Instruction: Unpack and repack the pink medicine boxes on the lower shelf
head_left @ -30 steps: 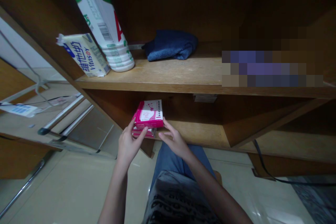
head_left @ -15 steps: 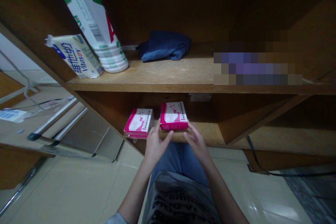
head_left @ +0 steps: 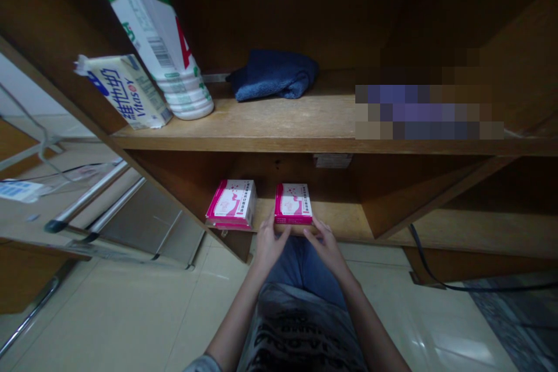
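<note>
A pink-and-white box (head_left: pixel 293 202) with printed labels is between my two hands, low at the front of the lower shelf (head_left: pixel 337 222). My left hand (head_left: pixel 269 245) has its fingers at the box's near left corner, the thumb in front. At the near right corner, my right hand (head_left: pixel 326 247) grips in the same way. The box lies flat, face up, and its underside is hidden. Left of it, apart from my hand, a second pink-and-white box or stack of such boxes (head_left: pixel 232 203) sits at the shelf's left end.
On the upper shelf (head_left: pixel 279 127) stand a Vitasoy carton (head_left: pixel 128 92) and a white bottle (head_left: pixel 159 35), with a folded blue cloth (head_left: pixel 274 75) beside them. A blurred patch covers the right. A black cable (head_left: pixel 436 279) runs below right; a metal-railed frame (head_left: pixel 91 203) is at left.
The box between my hands has moved down and slightly right, from a raised position to shelf level. Both hands moved with it. The other boxes stayed put.
</note>
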### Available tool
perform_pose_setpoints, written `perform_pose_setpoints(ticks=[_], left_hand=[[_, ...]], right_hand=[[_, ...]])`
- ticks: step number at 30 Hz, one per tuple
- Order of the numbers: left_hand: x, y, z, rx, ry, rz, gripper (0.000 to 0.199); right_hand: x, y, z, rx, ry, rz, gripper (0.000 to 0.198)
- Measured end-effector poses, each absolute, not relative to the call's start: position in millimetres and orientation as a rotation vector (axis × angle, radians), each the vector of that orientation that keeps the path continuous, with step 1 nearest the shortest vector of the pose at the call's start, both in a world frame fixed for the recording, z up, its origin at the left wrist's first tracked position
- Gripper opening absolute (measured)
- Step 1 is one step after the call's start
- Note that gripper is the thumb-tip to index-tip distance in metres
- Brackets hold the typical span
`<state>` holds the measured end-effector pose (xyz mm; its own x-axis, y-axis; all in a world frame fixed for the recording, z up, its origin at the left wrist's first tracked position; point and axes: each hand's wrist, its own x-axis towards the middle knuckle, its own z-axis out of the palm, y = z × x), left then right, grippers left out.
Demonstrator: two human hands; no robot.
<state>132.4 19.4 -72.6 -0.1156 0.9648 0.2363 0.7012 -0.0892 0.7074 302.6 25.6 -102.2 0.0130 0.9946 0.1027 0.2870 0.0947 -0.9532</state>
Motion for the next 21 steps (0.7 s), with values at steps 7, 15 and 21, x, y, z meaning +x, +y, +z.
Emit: perform_pose_setpoints(ticks=[7, 15, 21], left_hand=[[114.6, 17.1, -80.4, 1.773, 1.840, 1.102, 0.043], [111.2, 16.9, -67.6, 1.722, 1.773, 1.180, 0.020], [115.4, 18.8, -68.8, 1.672, 1.773, 1.246, 0.017]], right_hand=[[304.5, 26.4, -101.2, -1.371, -1.419, 0.884, 0.051], [304.2, 22.8, -89.2, -1.361, -1.429, 0.835, 0.033], [302.8, 19.8, -85.6, -1.363, -1.442, 0.796, 0.030]])
